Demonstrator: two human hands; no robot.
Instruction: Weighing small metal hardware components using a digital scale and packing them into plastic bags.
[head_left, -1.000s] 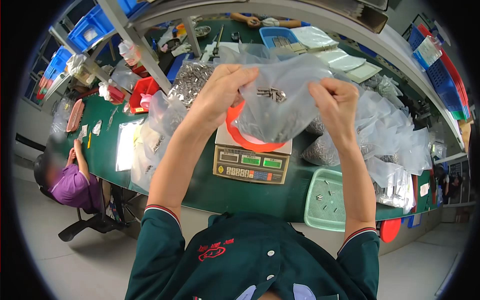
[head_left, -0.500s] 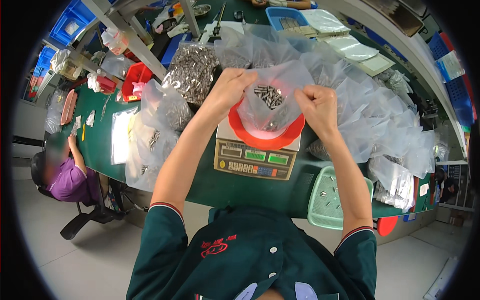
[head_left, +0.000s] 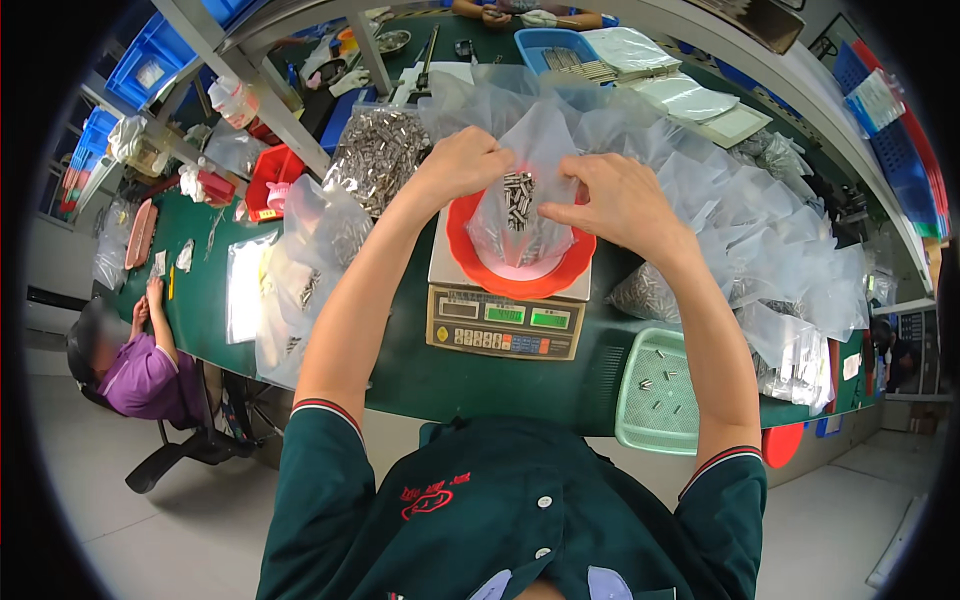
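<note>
A clear plastic bag (head_left: 540,132) holding small metal pins (head_left: 517,205) stands in a red scalloped bowl (head_left: 470,272). Beneath the bowl is a digital weighing scale (head_left: 500,335) with lit green displays. My left hand (head_left: 465,170) pinches the left side of the bag's mouth. At the bag's right side, my right hand (head_left: 625,200) has its thumb and fingers apart, their tips close to or touching the plastic. The bag's mouth is drawn narrow, with pins showing between my hands.
Filled plastic bags (head_left: 700,215) crowd the right side, and a bag heaped with metal pins (head_left: 378,150) lies left. A green basket (head_left: 640,437) with several loose pins sits near the front edge. A seated person in purple (head_left: 150,378) works at left; another person's hands (head_left: 495,14) show far back.
My right hand has moved left and loosened from a closed grip to spread fingers. The bag's mouth has gone from wide to narrow. My left hand stays on the bag.
</note>
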